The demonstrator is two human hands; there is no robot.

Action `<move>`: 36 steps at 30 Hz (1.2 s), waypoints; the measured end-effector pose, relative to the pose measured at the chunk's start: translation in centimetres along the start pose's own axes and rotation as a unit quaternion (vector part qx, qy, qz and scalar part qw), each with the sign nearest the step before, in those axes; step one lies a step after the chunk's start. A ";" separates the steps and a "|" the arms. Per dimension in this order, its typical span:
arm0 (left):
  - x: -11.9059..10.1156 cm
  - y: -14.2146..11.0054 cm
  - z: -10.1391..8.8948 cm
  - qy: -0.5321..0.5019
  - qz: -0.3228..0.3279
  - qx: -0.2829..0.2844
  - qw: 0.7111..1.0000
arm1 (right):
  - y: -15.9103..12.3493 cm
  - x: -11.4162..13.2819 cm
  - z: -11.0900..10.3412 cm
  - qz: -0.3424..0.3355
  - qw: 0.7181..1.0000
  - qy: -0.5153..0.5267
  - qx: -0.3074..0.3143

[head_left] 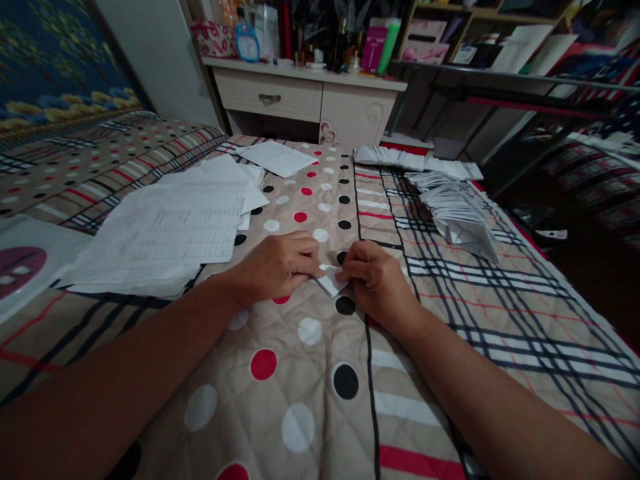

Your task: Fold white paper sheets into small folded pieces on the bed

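The slip [332,280], of folded white paper, is pinched at its left edge by the left hand [280,267] and at its right by the right hand [379,280], thumbs against fingertips, over the quilt [310,331]. Left of the slip, a stack [175,220] of sheets is spread; faint printed rows and columns are seen on its top sheet, too small to be read. Beyond the slip, flat blank-looking paper [277,159] is laid. To its right, pointed folded pieces [463,217] are nested in a ridged row, with another pleated row [415,162] behind. The quilt is stitched and printed with dots and plaid. Farther off, a blue clock [247,43] is set on a white cabinet [270,93].
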State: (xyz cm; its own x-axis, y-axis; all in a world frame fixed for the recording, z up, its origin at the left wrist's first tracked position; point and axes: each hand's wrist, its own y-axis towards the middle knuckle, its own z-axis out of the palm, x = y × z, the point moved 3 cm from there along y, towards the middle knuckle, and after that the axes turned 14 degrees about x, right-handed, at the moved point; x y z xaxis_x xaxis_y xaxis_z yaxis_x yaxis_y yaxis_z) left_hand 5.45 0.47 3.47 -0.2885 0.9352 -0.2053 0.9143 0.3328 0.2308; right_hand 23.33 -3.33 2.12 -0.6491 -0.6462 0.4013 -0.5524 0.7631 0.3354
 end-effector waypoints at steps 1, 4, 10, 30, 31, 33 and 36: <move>0.0 0.0 0.0 0.004 0.001 0.001 1.000 | 0.0 0.0 0.0 0.000 1.000 -0.005 0.002; 0.0 0.0 0.0 0.014 0.001 0.006 1.000 | 0.1 0.3 -0.1 -0.006 1.000 -0.020 0.007; -0.2 0.1 -0.1 0.024 -0.008 0.026 0.999 | 0.1 0.7 -0.3 -0.004 0.999 -0.049 0.022; 0.5 1.6 0.3 -0.083 -0.358 0.105 0.924 | 0.0 0.4 0.2 0.030 0.999 -0.041 0.008; 0.5 1.8 0.2 -0.082 -0.364 0.105 0.922 | -0.1 0.4 0.2 0.039 0.998 -0.039 0.004; 0.5 2.0 0.1 -0.089 -0.374 0.088 0.919 | -0.1 0.5 0.1 0.056 0.998 -0.038 0.002; 0.2 2.1 0.4 -0.103 -0.374 0.056 0.920 | 0.0 0.5 -0.3 0.094 0.994 -0.050 -0.021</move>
State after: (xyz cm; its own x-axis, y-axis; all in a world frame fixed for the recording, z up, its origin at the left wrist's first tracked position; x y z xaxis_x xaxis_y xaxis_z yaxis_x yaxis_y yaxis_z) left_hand 7.40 1.32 3.57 -0.7998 0.4025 -0.4454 0.5081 0.8490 -0.1452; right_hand 23.18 -3.67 2.62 -0.7886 -0.4873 0.3749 -0.3952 0.8689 0.2981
